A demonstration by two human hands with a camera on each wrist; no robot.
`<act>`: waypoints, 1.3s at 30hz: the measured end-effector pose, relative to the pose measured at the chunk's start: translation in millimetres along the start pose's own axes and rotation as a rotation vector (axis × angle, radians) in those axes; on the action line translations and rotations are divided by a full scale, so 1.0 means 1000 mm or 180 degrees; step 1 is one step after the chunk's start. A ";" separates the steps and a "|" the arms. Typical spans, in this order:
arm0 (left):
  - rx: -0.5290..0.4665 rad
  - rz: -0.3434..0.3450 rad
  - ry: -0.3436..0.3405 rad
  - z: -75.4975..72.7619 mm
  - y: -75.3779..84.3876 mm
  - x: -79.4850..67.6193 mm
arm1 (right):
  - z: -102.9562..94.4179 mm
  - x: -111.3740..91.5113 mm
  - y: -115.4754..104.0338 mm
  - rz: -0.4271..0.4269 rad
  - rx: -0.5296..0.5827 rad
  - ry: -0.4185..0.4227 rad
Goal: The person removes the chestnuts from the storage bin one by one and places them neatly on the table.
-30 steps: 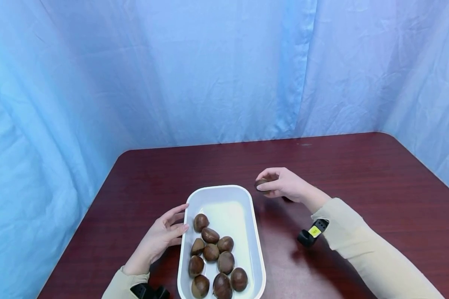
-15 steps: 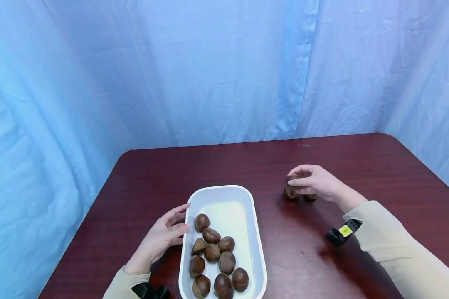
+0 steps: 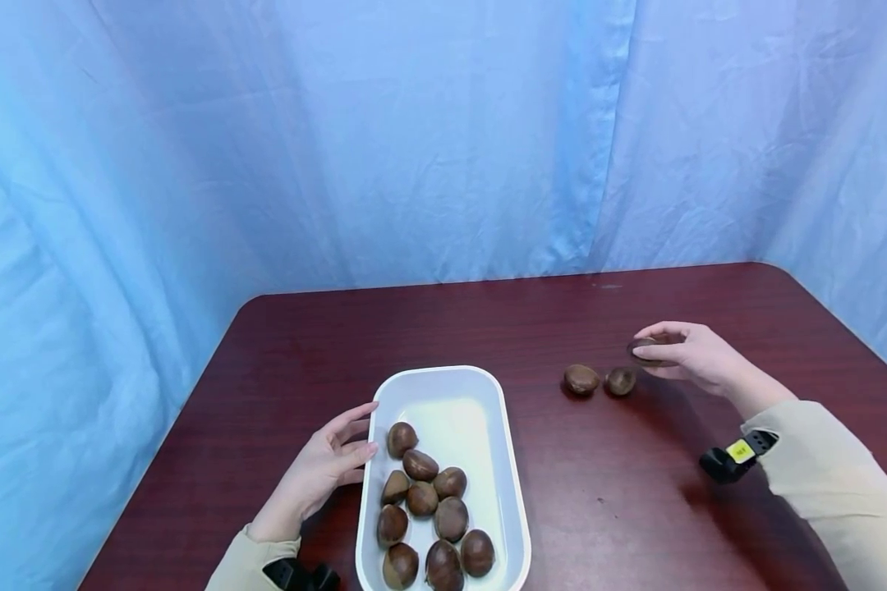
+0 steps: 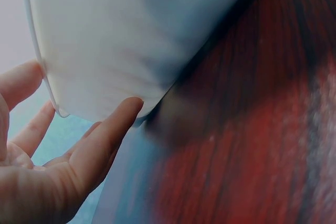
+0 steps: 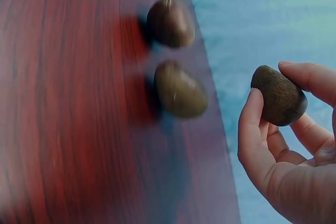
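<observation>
Blue curtain cloth hangs behind a dark red-brown counter, past the reach of either set of fingers. On the right hand, thumb and fingers are narrowed around one brown chestnut, pinched at the tips with part of its shell showing between them. Two loose chestnuts sit on the counter to the left of those fingers and nearer the person, one just beside the fingertips, the other slightly farther off. Well to the left, the left hand has its fingers spread wide, tips touching the rim and outer wall of a white tray. Ten chestnuts show inside it, to the right of those fingers, mostly toward the person's end.
</observation>
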State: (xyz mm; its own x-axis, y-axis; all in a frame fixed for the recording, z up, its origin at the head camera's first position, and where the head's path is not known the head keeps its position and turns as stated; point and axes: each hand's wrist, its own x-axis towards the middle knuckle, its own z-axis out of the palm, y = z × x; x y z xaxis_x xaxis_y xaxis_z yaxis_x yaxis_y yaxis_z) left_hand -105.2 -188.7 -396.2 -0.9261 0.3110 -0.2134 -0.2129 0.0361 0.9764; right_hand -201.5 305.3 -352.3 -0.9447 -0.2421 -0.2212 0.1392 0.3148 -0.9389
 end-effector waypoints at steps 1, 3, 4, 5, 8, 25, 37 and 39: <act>0.0002 0.0001 -0.0002 0.000 0.000 0.000 | -0.003 -0.001 0.002 0.0002 -0.0027 0.0015; 0.0004 0.0002 -0.0008 0.000 0.001 0.000 | -0.009 -0.001 0.006 0.0023 -0.0078 0.0041; 0.0004 0.0002 -0.0011 0.001 0.001 0.000 | -0.011 -0.002 0.008 0.0032 -0.0093 0.0047; 0.0003 0.0002 -0.0015 0.001 0.001 0.000 | -0.013 -0.002 0.010 0.0043 -0.0115 0.0048; -0.0003 0.0002 -0.0020 0.001 0.000 0.000 | -0.018 -0.003 0.016 0.0123 -0.0062 0.0029; 0.0007 0.0009 -0.0027 0.001 0.000 0.000 | -0.019 -0.004 0.037 0.0314 -0.0451 0.0080; 0.0019 0.0019 0.0016 0.002 0.001 -0.001 | -0.014 -0.001 0.037 0.0284 -0.0665 0.0064; 0.0021 0.0022 0.0025 0.002 0.002 -0.001 | -0.013 -0.001 0.036 0.0275 -0.0668 0.0053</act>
State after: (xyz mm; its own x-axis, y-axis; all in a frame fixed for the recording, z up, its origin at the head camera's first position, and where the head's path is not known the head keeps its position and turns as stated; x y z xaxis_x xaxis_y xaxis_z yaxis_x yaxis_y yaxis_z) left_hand -103.9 -186.8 -394.2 -0.9300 0.3037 -0.2069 -0.2044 0.0404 0.9781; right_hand -199.4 329.0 -382.9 -0.9369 -0.1914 -0.2924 0.1566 0.5180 -0.8409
